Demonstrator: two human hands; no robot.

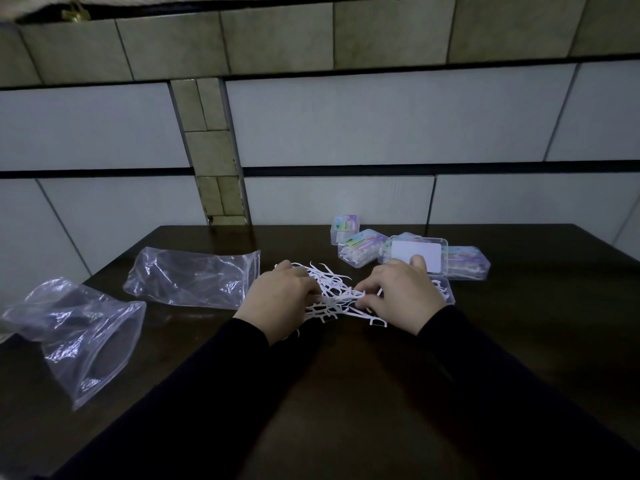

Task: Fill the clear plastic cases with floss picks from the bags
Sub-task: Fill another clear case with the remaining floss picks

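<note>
Grey tiles covered the wall behind a dark brown table (346, 393). From the head camera, a loose pile of white floss picks (334, 289) lay in the middle of the table, right between the two hands. The left hand (278, 301) sat on the left edge of the pile with its fingers curled into the picks, so it seemed to be gathering some. The right hand (403, 299) pinched a few picks at the right edge of the pile.

An open clear case (445, 292) lay just behind the right hand, partly hidden by it, so that hand was the nearer one for dropping picks in. More cases (360, 252), already filled, sat further back, with one case (417, 256) showing a white card. Two empty plastic bags (194, 280) (83, 327) lay off to the left, well apart from the pile.
</note>
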